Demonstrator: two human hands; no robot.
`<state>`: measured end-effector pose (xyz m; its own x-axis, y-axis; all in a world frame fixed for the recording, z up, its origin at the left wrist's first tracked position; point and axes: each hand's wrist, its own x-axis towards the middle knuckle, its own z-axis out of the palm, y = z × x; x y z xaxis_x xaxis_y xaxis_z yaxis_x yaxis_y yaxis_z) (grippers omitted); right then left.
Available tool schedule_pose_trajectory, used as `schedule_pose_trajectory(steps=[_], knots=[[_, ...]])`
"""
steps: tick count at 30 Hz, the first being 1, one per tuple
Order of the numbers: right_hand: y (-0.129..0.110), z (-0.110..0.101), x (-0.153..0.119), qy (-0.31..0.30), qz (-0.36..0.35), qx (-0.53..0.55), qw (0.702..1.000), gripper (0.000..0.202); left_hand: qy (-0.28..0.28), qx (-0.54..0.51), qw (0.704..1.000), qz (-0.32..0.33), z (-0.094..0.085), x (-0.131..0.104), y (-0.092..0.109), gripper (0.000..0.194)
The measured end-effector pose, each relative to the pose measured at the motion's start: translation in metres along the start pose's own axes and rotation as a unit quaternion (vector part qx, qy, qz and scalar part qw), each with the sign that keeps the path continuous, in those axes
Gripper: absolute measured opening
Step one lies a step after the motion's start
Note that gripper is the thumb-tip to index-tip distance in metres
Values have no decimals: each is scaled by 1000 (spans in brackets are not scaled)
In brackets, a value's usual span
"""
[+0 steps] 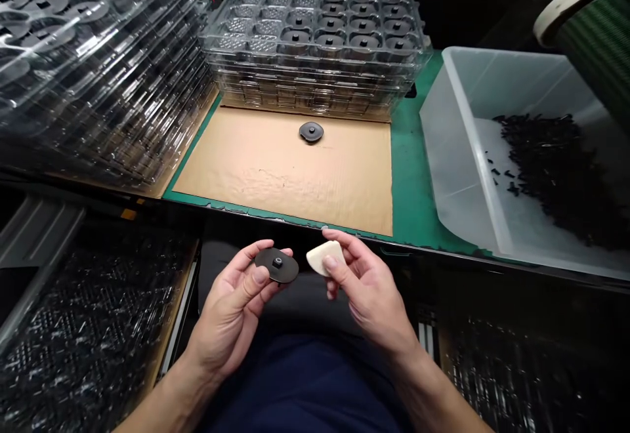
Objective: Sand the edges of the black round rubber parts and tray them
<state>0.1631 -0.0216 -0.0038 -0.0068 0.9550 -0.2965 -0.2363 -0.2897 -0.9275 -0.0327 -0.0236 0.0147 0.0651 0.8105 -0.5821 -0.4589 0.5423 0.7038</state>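
Observation:
Between the thumb and fingers of my left hand (236,302) is a dark oval disc (289,266) with a small raised post at its centre. My right hand (367,282) pinches a cream-white pad (319,256), apparently a sponge or felt piece, just to the right of the disc; the two do not touch. Both hands are in front of the bench edge, above my lap. Farther back, another dark oval disc (312,132) of the same kind lies on a brown cardboard sheet (236,170).
Behind the cardboard stand stacked clear plastic trays (315,59), the top one partly filled with discs. A taller tray stack (147,59) rises at the left. On the right, a translucent bin (457,157) holds many small black parts (561,164) on the green mat (411,177).

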Motion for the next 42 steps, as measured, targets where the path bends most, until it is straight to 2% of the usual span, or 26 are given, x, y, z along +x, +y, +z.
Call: schedule_pose_trajectory(steps=[5, 9, 12, 17, 21, 24, 27, 31, 34, 38, 41, 42], knots=[[-24, 3, -18, -27, -93, -155, 983, 26, 8, 34, 999, 12, 7, -9, 6, 62], [-39, 8, -22, -56, -180, -259, 947, 15, 6, 54, 998, 33, 8, -13, 7, 62], [-43, 10, -20, -60, -219, -315, 921, 14, 3, 59, 996, 60, 7, -14, 6, 59], [-43, 11, -21, -87, -192, -308, 928, 15, -7, 52, 994, 92, 8, -16, 6, 56], [-42, 12, -21, -65, -226, -331, 914, 11, 0, 30, 992, 120, 10, -19, 6, 52], [-42, 13, -20, -88, -217, -318, 919, 11, -12, 15, 993, 119, 10, -19, 7, 51], [-44, 14, -20, -53, -236, -339, 909, 11, -14, 7, 993, 114, 11, -20, 7, 50], [-47, 14, -20, -90, -200, -303, 927, 11, -23, -3, 993, 114, 12, -21, 9, 50], [-48, 14, -18, -46, -230, -329, 915, 10, -22, -1, 994, 104, 12, -22, 11, 50], [-49, 14, -18, -90, -206, -310, 924, 11, -29, -6, 994, 103, 12, -22, 12, 51], [-50, 13, -19, -51, -233, -335, 912, 11, -30, -7, 995, 94, 12, -21, 11, 50], [-50, 13, -19, -60, -222, -329, 916, 11, -30, -8, 995, 91, 12, -21, 10, 50]])
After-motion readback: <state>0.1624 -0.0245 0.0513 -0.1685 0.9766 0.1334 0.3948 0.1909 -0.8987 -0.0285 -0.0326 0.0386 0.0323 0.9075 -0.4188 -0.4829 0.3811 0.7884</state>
